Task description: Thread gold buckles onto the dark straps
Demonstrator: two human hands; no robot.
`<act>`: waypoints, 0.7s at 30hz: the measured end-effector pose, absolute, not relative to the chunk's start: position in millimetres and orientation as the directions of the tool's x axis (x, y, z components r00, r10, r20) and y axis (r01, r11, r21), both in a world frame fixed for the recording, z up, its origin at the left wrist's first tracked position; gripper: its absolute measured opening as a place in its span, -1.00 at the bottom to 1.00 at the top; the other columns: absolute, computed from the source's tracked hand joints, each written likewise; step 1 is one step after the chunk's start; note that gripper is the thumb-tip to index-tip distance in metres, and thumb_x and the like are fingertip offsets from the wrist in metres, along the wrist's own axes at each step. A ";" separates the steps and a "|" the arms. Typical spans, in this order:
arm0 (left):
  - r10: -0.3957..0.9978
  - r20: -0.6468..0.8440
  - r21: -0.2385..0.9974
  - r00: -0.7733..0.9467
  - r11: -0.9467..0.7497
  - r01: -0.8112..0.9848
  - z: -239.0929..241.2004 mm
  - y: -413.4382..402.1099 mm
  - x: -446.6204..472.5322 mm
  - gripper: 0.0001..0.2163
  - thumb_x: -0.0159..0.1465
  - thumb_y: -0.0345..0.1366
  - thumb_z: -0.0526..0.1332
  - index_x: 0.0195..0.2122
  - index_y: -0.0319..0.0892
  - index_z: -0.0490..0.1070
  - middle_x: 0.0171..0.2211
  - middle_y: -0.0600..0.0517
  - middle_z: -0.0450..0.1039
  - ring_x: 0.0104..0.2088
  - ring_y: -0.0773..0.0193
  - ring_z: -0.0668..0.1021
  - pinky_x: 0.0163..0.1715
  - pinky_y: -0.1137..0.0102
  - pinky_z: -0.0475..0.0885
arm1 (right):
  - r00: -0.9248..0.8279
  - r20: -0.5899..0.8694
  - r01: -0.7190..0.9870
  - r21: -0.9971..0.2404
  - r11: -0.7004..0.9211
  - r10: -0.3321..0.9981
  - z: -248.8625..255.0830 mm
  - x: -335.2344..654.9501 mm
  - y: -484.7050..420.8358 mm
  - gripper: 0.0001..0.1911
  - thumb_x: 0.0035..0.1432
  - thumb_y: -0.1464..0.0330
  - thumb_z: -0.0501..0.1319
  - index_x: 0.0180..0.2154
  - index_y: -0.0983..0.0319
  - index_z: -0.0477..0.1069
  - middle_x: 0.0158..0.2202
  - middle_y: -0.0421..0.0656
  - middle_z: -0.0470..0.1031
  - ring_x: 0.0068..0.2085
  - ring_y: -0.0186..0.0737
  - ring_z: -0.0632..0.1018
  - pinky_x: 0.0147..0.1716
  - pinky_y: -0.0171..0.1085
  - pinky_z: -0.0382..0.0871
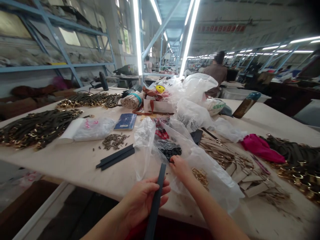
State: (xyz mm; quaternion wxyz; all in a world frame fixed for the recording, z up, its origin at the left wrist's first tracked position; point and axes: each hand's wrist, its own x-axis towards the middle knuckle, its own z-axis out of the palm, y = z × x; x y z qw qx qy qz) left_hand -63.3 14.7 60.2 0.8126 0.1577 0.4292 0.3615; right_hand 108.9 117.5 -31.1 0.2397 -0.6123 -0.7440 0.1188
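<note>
Left hand (143, 200) clenched around a long dark flat strap (156, 200), right hand (180, 167) fingers pinched small black pieces (171, 151) inside a clear plastic bag (200, 160) on the pale surface (75, 163)

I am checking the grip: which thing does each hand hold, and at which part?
The left hand holds a dark strip around its middle. The right hand reaches into a clear plastic bag of small dark pieces; whether it grips any cannot be told.

The strip (156, 200) is dark grey, like the two strips (115, 156) on the cream table (75, 163). The cloth (260, 147) is magenta, the booklet (125, 121) blue, the bags (197, 100) clear white.
</note>
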 end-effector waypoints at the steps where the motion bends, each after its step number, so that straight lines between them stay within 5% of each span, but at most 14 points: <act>1: 0.720 -0.580 0.559 0.381 0.692 -0.457 59.3 14.7 -63.7 -0.76 0.08 -0.60 0.09 -0.24 -0.37 0.42 -0.31 -0.12 0.47 -0.33 0.29 0.54 -0.37 0.47 0.47 | -0.134 0.210 0.843 -0.489 0.223 0.968 -32.8 110.0 117.4 -0.92 0.05 0.45 0.13 -0.36 0.24 0.38 -0.34 -0.11 0.41 -0.29 -0.20 0.43 -0.29 -0.29 0.22; 11: 0.728 -0.504 0.568 0.465 0.685 -0.456 54.1 9.7 -69.4 -0.76 0.08 -0.57 0.10 -0.22 -0.38 0.41 -0.23 -0.15 0.43 -0.30 0.30 0.51 -0.35 0.46 0.43 | 0.047 0.283 0.522 -0.825 0.218 0.958 -30.8 118.9 106.8 -0.76 -0.01 0.39 0.11 -0.23 0.24 0.39 -0.23 -0.07 0.39 -0.18 -0.11 0.40 -0.09 -0.11 0.21; 14: 0.746 -0.501 0.640 0.438 0.660 -0.392 50.0 7.5 -67.2 -0.77 0.09 -0.49 0.13 -0.21 -0.34 0.40 -0.21 -0.11 0.43 -0.38 0.37 0.49 -0.47 0.52 0.38 | 0.117 0.191 0.309 -0.940 0.147 0.975 -24.4 120.4 89.1 -0.73 0.01 0.27 0.12 -0.23 0.23 0.38 -0.32 -0.11 0.42 -0.26 -0.14 0.44 -0.18 -0.10 0.31; 17: 0.792 -0.459 0.777 0.402 0.577 -0.250 40.6 7.6 -60.9 -0.79 0.11 -0.33 0.16 -0.23 -0.28 0.36 -0.42 0.01 0.44 -0.56 0.47 0.42 -0.60 0.58 0.26 | 0.132 0.093 0.101 -0.992 0.080 0.987 -16.6 111.5 64.4 -0.74 0.02 0.20 0.13 -0.27 0.22 0.34 -0.39 -0.16 0.42 -0.34 -0.22 0.46 -0.29 -0.17 0.39; 21: 0.855 -0.327 0.937 0.402 0.349 0.021 25.8 12.5 -55.3 -0.77 0.11 -0.16 0.11 -0.36 -0.25 0.32 -0.60 0.12 0.35 -0.67 0.48 0.33 -0.64 0.55 0.19 | 0.088 -0.076 -0.350 -0.936 -0.041 0.993 -4.8 93.1 37.7 -0.73 -0.10 0.20 0.30 -0.39 0.21 0.34 -0.48 -0.26 0.38 -0.47 -0.39 0.40 -0.45 -0.37 0.35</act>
